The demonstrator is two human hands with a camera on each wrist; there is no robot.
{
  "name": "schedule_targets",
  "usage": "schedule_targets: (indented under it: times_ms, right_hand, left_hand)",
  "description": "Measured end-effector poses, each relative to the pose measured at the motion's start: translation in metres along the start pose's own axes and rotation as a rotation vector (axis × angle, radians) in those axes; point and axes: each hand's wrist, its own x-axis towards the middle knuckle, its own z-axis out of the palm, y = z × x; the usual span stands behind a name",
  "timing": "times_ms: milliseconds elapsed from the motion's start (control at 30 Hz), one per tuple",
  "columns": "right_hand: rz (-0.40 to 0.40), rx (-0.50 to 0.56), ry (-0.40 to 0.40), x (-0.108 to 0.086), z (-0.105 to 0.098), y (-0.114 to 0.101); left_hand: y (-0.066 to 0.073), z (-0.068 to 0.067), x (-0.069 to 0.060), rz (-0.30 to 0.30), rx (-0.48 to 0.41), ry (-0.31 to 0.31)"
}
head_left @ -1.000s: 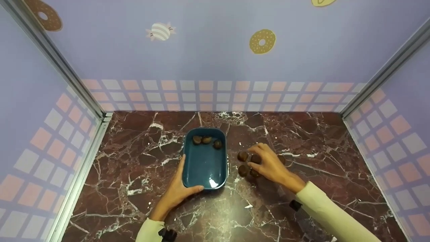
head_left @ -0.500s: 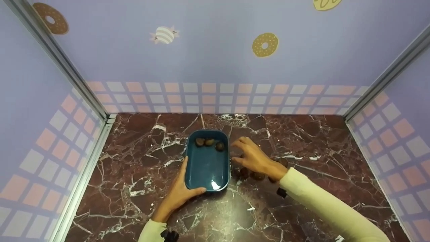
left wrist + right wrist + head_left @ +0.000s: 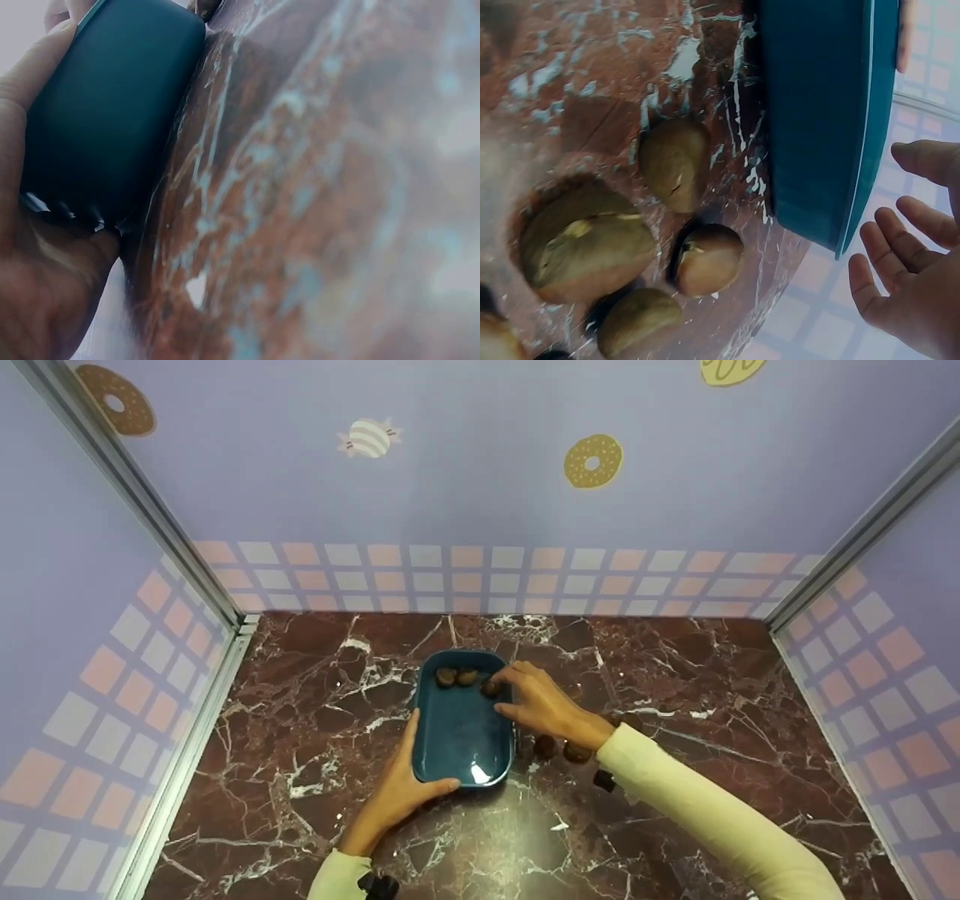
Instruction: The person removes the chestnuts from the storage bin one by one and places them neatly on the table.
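Brown chestnuts lie at the far end of a deep blue tray, three of them. My left hand grips the tray's near left corner, fingers along the left side and thumb on the near side; the left wrist view shows this hand against the tray's outer wall. Over the tray's right rim, my right hand has its fingertips at the rightmost chestnut; whether they touch it I cannot tell. In the right wrist view that hand has spread, loosely bent fingers and no chestnut visible in them.
Several more chestnuts lie on the dark red marbled table right of the tray, partly under my right forearm; the right wrist view shows them beside the tray. Patterned purple walls enclose the back and both sides.
My right hand has moved left from the chestnuts on the table to over the tray's right rim. My left hand keeps its grip on the tray.
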Motion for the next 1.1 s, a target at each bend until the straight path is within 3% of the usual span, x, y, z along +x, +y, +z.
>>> schedule_targets:
  times_ms: [500, 700, 1100]
  right_hand:
    - [0.075, -0.044, -0.015, 0.026, 0.027, -0.004]
    - [0.124, -0.076, -0.067, 0.027, 0.031, 0.002]
    - [0.037, -0.213, -0.106, 0.028, 0.038, 0.011]
  left_hand:
    - [0.001, 0.000, -0.001, 0.013, -0.001, 0.006]
    - [0.001, 0.001, -0.001, 0.011, -0.009, -0.005]
    - [-0.001, -0.001, 0.000, 0.010, 0.012, -0.004]
